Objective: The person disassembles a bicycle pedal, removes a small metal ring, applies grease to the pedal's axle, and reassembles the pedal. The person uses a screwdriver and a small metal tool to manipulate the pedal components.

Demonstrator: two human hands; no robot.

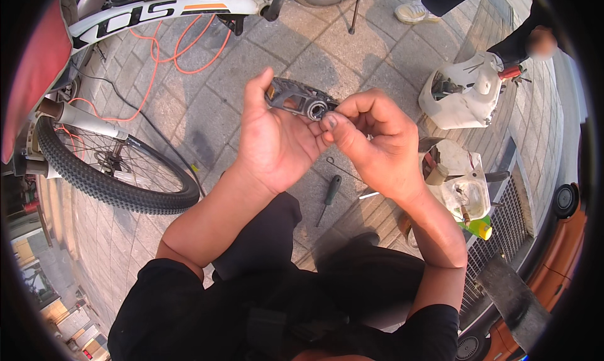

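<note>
A black bicycle pedal (294, 97) with an amber reflector rests across the fingers of my left hand (269, 137), whose thumb points up beside it. The round bearing opening at the pedal's end faces me. At that opening, the thumb and forefinger of my right hand (380, 137) are pinched together. Anything between those fingertips is too small or too hidden to name. Below the hands, a screwdriver (333, 190) with a dark handle lies on the paving, and a thin hooked wire lies near it.
To the left stands a white bicycle frame (163, 11) with a knobbly tyre (113, 194). An orange hose (155, 52) loops over the paving. On the right are two cut white plastic containers (450, 112) of tools and parts. Another person's shoe (412, 13) shows at the top; an orange car (557, 248) stands far right.
</note>
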